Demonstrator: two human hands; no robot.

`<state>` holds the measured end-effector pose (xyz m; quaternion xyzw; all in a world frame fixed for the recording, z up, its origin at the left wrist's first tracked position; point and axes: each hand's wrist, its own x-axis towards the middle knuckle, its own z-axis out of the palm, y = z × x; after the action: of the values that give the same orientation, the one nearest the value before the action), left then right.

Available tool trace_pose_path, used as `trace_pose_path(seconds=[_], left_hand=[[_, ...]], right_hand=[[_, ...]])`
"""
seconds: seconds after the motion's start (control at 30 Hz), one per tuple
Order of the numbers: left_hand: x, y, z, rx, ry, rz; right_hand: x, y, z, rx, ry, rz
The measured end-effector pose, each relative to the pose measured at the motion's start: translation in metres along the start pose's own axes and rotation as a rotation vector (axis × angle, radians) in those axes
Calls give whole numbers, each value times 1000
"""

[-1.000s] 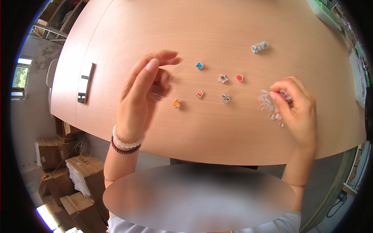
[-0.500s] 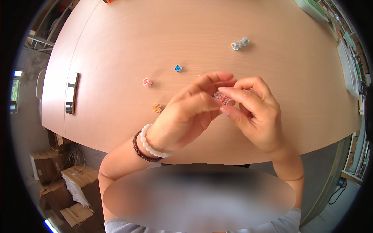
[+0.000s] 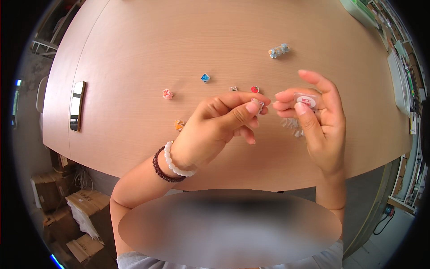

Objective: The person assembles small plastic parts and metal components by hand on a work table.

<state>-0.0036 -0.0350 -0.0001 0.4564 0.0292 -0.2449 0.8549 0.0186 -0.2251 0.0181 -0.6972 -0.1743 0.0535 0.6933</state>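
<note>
Wood tabletop [image 3: 134,54] lies under your hands, with little charms scattered on it. Your left hand [image 3: 215,130] pinches a tiny charm [image 3: 259,105] in a tight grip. Your right hand [image 3: 320,121] pinches a small clear bag [image 3: 306,101]. The two almost touch above the tabletop. You seem to be putting the charm in, so next you need a steady, careful push.

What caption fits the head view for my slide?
Left hand pinches a tiny pale charm beside right hand holding a small clear plastic packet over a light wooden table.
</note>
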Motion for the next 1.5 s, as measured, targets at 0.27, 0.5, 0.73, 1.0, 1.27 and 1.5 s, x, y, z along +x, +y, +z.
trace_pose_path(seconds=[0.27, 0.5, 0.73, 1.0, 1.27, 1.5], left_hand=[[3, -3, -6, 168, 14, 202], [1, -5, -3, -16, 46, 107], [0, -9, -2, 157, 104, 226], [0, -14, 0, 463, 136, 458], [0, -20, -1, 538, 122, 555], [-3, -19, 3, 754, 125, 709]], right_hand=[[8, 5, -13, -405, -87, -344], [5, 3, -1, 242, -98, 187], [5, 19, 6, 305, -63, 134], [5, 14, 8, 213, -39, 195], [3, 13, 6, 112, -58, 145], [2, 3, 9, -46, -36, 65]])
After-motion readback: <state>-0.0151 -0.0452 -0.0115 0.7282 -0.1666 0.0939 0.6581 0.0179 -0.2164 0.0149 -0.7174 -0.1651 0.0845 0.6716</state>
